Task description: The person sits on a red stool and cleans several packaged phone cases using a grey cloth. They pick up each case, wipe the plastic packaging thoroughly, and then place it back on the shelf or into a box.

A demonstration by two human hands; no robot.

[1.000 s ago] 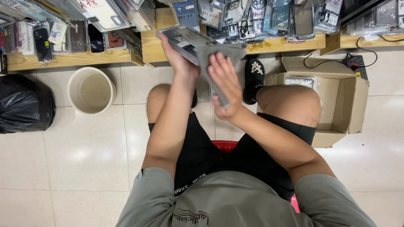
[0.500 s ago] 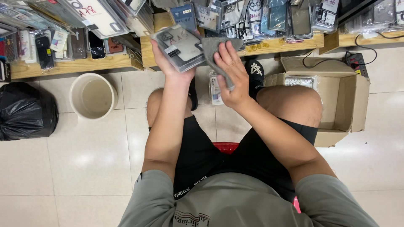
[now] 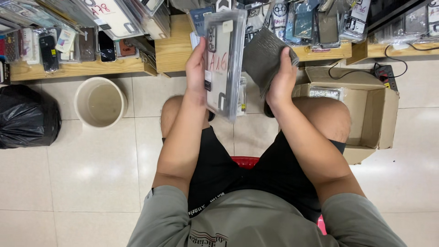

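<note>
My left hand (image 3: 197, 68) grips a clear plastic-packaged phone case (image 3: 224, 64), held upright by its left edge above my knees. My right hand (image 3: 280, 80) clasps a dark grey cloth (image 3: 263, 57) just to the right of the package, a small gap between them. I sit on a red stool (image 3: 247, 161) facing a low wooden shelf (image 3: 173, 50) crowded with packaged phone cases.
A beige bucket (image 3: 99, 101) stands on the tiled floor at left, beside a black rubbish bag (image 3: 27, 116). An open cardboard box (image 3: 366, 107) sits at right by my knee. A black power strip (image 3: 384, 72) lies behind it. Another packaged case lies on the floor between my feet.
The package has turned from lying flat to standing upright in my left hand. My right hand with the cloth has drawn off it to the right.
</note>
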